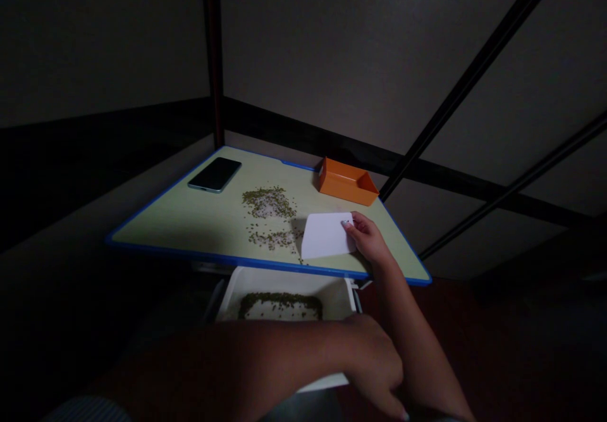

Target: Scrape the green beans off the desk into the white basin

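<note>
Right grip (370, 240) pinches white card (327, 235) by its right edge — likely light, fairly stiff, edge hold suits. Left grip (377, 359) — fingers partly hidden, can't tell.

Single head-worn camera: looks forward and down past the forearms (265, 359) onto the nearby worktop (213, 213), panels (322, 49) behind.

Two hands, one right (367, 237) and one left (374, 359); one worktop (208, 214).
In the right hand, one white card (328, 235); beyond it, one orange tray (347, 185); to its left, one phone (215, 174), two green seed patches (269, 202) (274, 239); left of the left hand, one drawer (337, 294).
</note>
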Available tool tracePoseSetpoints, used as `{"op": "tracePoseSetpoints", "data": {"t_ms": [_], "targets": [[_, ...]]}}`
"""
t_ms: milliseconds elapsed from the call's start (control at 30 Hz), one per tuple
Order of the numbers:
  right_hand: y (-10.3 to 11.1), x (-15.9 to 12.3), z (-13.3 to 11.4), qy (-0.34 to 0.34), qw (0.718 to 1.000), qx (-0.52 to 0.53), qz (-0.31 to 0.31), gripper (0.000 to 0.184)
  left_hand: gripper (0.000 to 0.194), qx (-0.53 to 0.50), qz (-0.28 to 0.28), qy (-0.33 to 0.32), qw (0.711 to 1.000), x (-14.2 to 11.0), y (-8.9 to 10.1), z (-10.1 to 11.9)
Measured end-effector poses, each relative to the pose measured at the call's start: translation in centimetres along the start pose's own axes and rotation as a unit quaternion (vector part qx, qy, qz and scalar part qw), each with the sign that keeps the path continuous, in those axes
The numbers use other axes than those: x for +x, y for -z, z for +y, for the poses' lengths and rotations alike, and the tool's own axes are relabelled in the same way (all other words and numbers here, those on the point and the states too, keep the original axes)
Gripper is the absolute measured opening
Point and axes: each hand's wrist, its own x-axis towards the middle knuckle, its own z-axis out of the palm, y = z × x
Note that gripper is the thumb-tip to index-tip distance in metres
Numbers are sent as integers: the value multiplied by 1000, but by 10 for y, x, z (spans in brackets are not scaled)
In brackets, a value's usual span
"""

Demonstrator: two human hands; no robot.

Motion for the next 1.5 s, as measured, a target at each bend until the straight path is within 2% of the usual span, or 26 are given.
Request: {"op": "tracePoseSetpoints", "data": {"t_ms": [333, 500, 633, 900, 1200, 1500], "targets": [[-2, -1, -2, -2, 1000, 6, -12, 40, 52, 28, 22, 3, 999, -4, -5, 1], [-1, 1, -2, -8, 999, 16, -29, 38, 50, 31, 55, -1, 998, -5, -6, -1], [-2, 0, -2, -14, 999, 36, -28, 38, 49, 35, 59, 4, 998, -7, -7, 0], [-1, -4, -9, -6, 998, 40, -49, 37, 47, 40, 38, 12, 998, -11, -1, 3], [0, -4, -7, -38, 996, 35, -75, 40, 49, 34, 16, 21, 999, -10, 1, 3], [1, -3, -4, -66, 986, 84, -125, 46, 49, 37, 16, 18, 999, -9, -1, 2]]}}
